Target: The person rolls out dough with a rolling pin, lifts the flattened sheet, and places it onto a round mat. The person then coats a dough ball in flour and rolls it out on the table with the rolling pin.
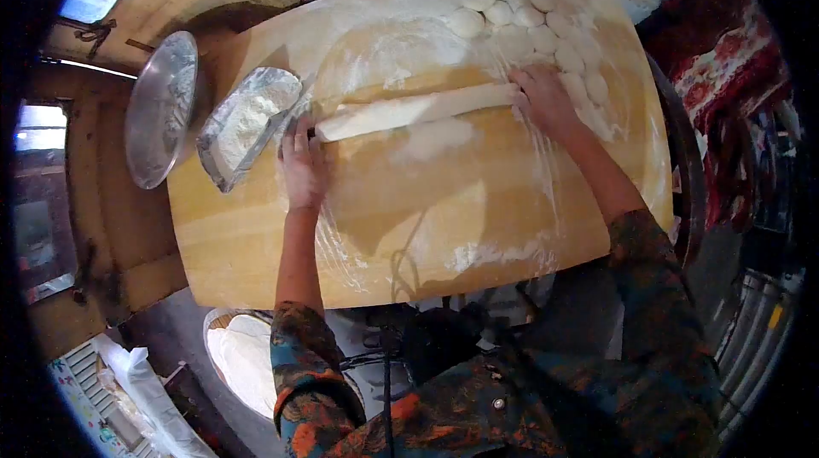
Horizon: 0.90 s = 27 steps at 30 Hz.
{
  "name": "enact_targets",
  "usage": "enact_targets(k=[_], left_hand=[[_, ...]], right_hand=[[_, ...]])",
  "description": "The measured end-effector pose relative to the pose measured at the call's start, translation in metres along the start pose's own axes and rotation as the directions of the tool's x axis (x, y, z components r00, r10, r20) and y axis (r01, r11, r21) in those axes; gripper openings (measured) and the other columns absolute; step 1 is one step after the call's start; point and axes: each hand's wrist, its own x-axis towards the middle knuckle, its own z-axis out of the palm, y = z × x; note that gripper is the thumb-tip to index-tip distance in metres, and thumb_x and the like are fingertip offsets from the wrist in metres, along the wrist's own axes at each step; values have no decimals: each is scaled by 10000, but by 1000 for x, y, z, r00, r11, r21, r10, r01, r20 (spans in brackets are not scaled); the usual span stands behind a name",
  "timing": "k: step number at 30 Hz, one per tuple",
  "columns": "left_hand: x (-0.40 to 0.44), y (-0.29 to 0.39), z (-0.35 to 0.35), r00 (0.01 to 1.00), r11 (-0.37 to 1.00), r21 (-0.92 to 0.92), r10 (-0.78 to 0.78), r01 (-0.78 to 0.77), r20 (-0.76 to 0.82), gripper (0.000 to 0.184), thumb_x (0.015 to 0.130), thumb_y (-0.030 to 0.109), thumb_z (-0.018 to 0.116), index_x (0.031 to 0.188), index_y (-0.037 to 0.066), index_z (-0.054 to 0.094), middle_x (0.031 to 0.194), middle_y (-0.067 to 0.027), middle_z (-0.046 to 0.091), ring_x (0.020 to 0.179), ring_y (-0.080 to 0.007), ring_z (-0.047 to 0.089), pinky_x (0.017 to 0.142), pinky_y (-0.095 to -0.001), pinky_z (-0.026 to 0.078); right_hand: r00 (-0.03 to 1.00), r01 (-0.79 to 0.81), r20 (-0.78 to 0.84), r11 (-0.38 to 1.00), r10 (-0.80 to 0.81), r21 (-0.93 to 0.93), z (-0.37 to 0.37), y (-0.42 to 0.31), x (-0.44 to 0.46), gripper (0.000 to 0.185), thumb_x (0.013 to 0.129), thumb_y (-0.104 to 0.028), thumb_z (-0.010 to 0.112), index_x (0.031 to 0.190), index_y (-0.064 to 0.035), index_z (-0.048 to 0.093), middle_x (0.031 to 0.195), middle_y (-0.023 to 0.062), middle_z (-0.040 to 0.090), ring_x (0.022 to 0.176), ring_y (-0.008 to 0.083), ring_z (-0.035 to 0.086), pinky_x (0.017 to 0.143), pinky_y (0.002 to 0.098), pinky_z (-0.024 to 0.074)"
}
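Looking at a long white roll [418,113], lying crosswise mid-tabletop [409,202], slightly tilted up toward the right. Probably soft dough, maybe wound on a pin, judging by the dark tip at the left end; can't tell for sure. Likely floppy on the outside, easy to dent or stretch, not too heavy, and dry rather than sticky with all that flour. Better taken by both ends with a light touch, not pinched in the middle.

Left grip [304,170] right at the left end, fingers forward around the tip. Right grip [548,104] loosely bent over the far end, fingers touching dough. Can't tell how closed, with undersides of both hidden.

Smooth, matte skin on the roll, slightly uneven in width. Just past the right grip, smooth, rounded dough balls [501,13], bunched together and dusted. Smooth wood underneath, streaked with powder. Over left, an angular, dull metal tin [254,153] with loose flour [243,121], then a shiny round metal bowl [147,147], tipped toward the tabletop. Below the near edge, flat, pale, floppy-looking sheets [243,360]. Patterned, crumpled fabric on both sleeves [309,345].
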Motion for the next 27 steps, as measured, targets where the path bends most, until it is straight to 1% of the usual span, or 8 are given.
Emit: enact_targets(k=[2, 8, 11, 14, 16, 19, 23, 27], left_hand=[[0, 0, 2, 999, 999, -5, -50, 50, -15, 414, 918, 134, 505, 1321, 42, 484, 1328, -183, 494, 1261, -333, 436, 1056, -457, 319], [5, 16, -9, 995, 991, 95, -95, 92, 30, 394, 923, 145, 507, 1312, 87, 499, 1325, -172, 496, 1269, -335, 430, 1054, -474, 329], [26, 6, -1, 991, 986, 106, -131, 127, 33, 395, 919, 154, 505, 1309, 93, 505, 1338, -178, 486, 1278, -351, 420, 1051, -472, 341], [35, -6, 17, 987, 975, 160, -158, 155, 5, 391, 908, 159, 516, 1292, 85, 521, 1329, -180, 490, 1264, -369, 425, 1035, -471, 359], [32, 0, 20, 985, 979, 135, -142, 155, -98, 377, 896, 165, 530, 1262, 78, 549, 1290, -179, 513, 1233, -382, 443, 1021, -478, 370], [23, 10, 6, 977, 975, 59, -213, 213, -8, 334, 870, 181, 560, 1188, 88, 604, 1166, -156, 571, 1152, -354, 493, 965, -476, 403], [11, 10, -12, 995, 984, 155, -93, 86, 36, 280, 846, 183, 590, 1113, 111, 632, 1053, -111, 603, 1043, -325, 542, 929, -444, 408], [-5, 17, -37, 1000, 987, 158, -14, 10, 24, 270, 835, 187, 609, 1092, 106, 625, 1047, -94, 610, 1006, -320, 560, 940, -452, 389]], right_hand=[[987, 50, -154, 999, -50, -7, 5, 0, -2, 392, 835, -170, 641, 1207, -87, 552, 1148, 148, 540, 1137, 342, 492, 961, 437, 412], [994, 85, -68, 996, -88, -39, 10, 10, -4, 365, 841, -213, 641, 1162, -63, 557, 1117, 145, 546, 1067, 353, 514, 938, 458, 420], [974, -136, -174, 988, 147, 74, 10, 8, 18, 356, 837, -217, 642, 1150, -63, 567, 1103, 145, 547, 1055, 354, 515, 945, 461, 407], [957, -186, -240, 979, 162, -82, 23, 0, 21, 354, 820, -217, 655, 1133, -70, 581, 1094, 142, 549, 1064, 350, 505, 960, 456, 390], [966, -127, -235, 989, 105, -79, 17, -1, 14, 363, 835, -227, 638, 1160, -82, 569, 1141, 145, 547, 1109, 351, 488, 1005, 478, 356], [977, -45, -211, 998, 35, -41, 17, 4, -3, 389, 808, -191, 656, 1177, -101, 569, 1108, 141, 548, 1102, 342, 475, 980, 460, 372], [977, 47, -210, 999, -46, -1, 19, 10, -17, 434, 784, -149, 678, 1201, -119, 560, 1069, 141, 548, 1054, 341, 493, 937, 437, 406], [996, 51, -71, 996, -45, 80, -9, 0, -37, 472, 766, -164, 705, 1209, -110, 551, 1076, 146, 551, 1026, 348, 519, 934, 432, 415]])
